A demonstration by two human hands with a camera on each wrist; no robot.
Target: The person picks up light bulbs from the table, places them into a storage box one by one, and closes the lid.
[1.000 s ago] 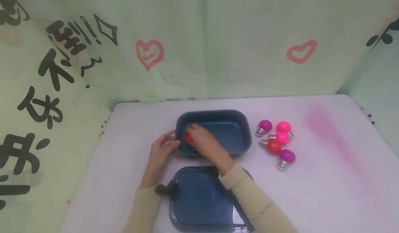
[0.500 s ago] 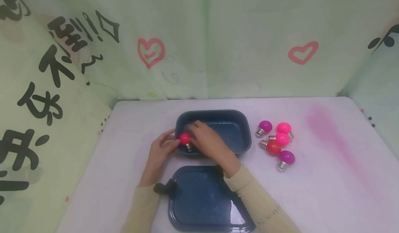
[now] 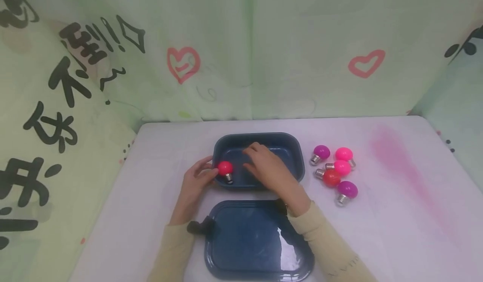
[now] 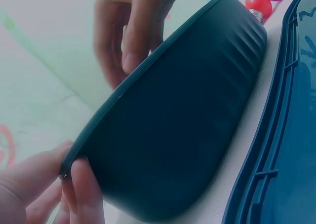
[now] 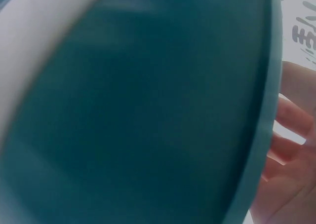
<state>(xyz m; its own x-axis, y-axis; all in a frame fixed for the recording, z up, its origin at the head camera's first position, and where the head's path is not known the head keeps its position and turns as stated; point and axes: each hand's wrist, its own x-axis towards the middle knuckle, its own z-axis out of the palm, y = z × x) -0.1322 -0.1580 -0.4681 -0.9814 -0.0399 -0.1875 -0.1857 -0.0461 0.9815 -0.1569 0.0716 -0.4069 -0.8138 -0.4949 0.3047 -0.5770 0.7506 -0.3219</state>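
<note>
A dark blue rectangular box [image 3: 260,137] stands on the table. Its left end is pinched at the rim between the thumb and fingers of my left hand [image 3: 195,183], which the left wrist view also shows. Inside, against the left end, lies a red light bulb [image 3: 225,168] with its metal screw base toward me. My right hand [image 3: 269,168] hovers over the middle of the box, fingers loosely bent and holding nothing, apart from the bulb. In the right wrist view the box wall [image 5: 148,110] hides most of the scene.
Right of the box lie several more bulbs: purple ones [image 3: 321,152], pink ones [image 3: 342,167] and a red one [image 3: 332,178]. A dark blue lid [image 3: 245,240] lies flat in front of the box, partly under the right sleeve [image 3: 320,236]. A painted curtain [image 3: 283,63] hangs behind the table.
My right hand has let go of the red bulb in the box's left end and moved right, away from it. The left hand stays at the rim.
</note>
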